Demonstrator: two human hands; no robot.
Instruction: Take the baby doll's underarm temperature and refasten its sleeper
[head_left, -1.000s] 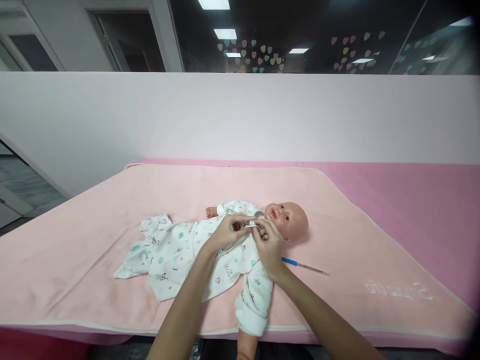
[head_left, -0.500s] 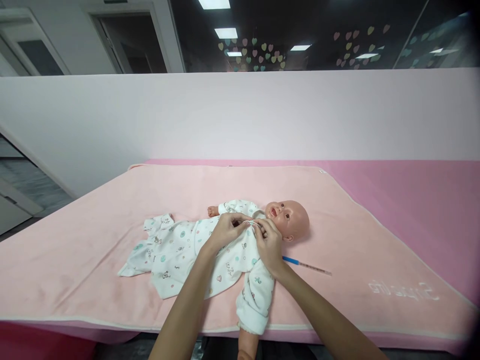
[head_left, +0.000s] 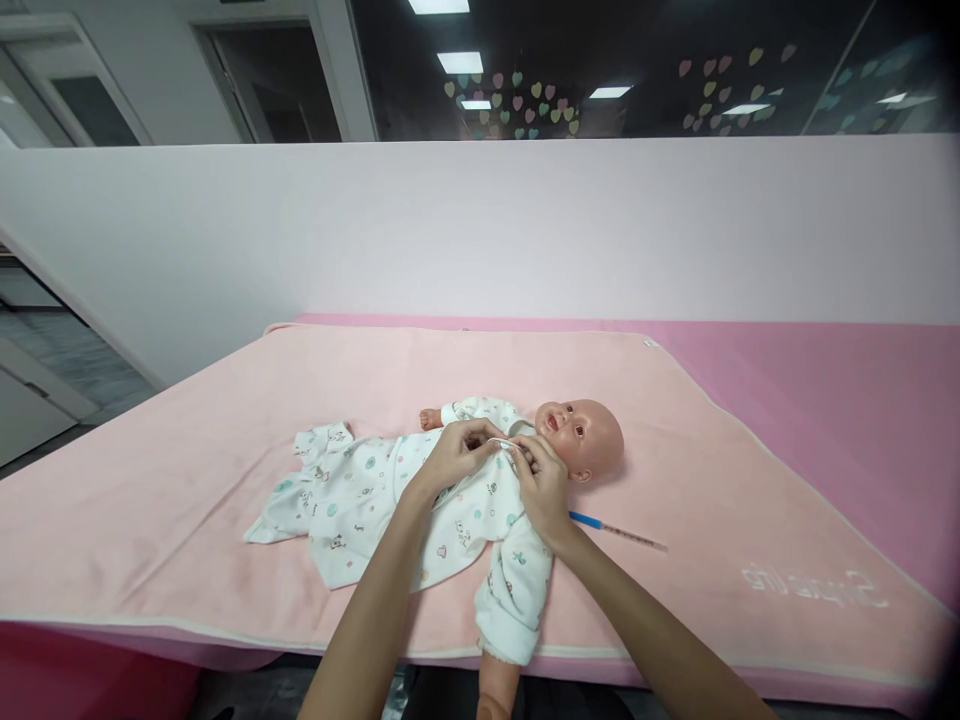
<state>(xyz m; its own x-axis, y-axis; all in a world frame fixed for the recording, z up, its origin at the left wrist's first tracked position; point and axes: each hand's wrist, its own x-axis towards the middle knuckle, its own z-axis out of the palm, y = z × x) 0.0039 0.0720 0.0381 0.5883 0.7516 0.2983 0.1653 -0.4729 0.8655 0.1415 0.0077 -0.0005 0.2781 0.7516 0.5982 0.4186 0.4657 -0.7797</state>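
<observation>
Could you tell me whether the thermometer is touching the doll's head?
Apart: in the head view, bare pink blanket shows between the thermometer and the doll's head.

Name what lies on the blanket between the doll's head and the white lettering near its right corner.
In the head view, a thin blue-tipped thermometer lies on the pink blanket between them.

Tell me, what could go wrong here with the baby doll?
The doll lies near the front edge of the pink blanket, one arm hanging over, so a tug could slide it off. Both hands, left hand and right hand, pinch the white suit at the neck; fabric may slip. The thermometer could get bumped.
</observation>
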